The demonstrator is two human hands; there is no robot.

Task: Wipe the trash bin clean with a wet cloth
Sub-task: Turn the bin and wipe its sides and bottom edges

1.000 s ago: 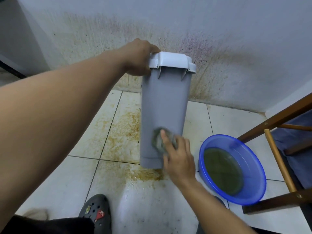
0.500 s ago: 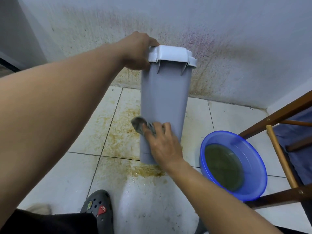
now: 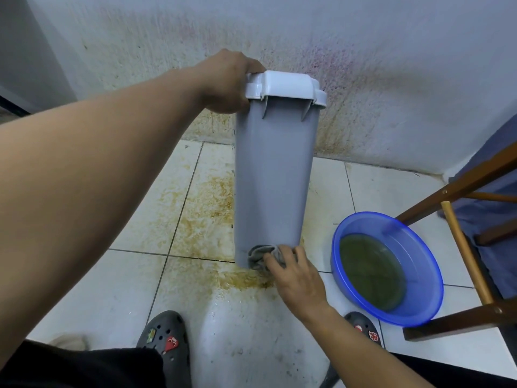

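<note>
Pale floor tiles (image 3: 112, 289) carry brown stains and wet patches beside two dark clogs (image 3: 165, 340). The right hand (image 3: 299, 278) grips a crumpled grey cloth (image 3: 258, 257) against the bottom edge of the grey trash bin (image 3: 274, 177), which stands on the stained tiles. Just to the right, a blue basin (image 3: 419, 312) holds murky green water (image 3: 372, 270), close beside a wooden frame (image 3: 461, 186). Farther back, the left hand (image 3: 223, 82) clasps the bin's white lid (image 3: 285, 85), near the spotted wall (image 3: 391, 65).

blue basin (image 3: 423, 263) of murky water (image 3: 372, 271) beside what seems a wooden chair (image 3: 458, 189).
</note>
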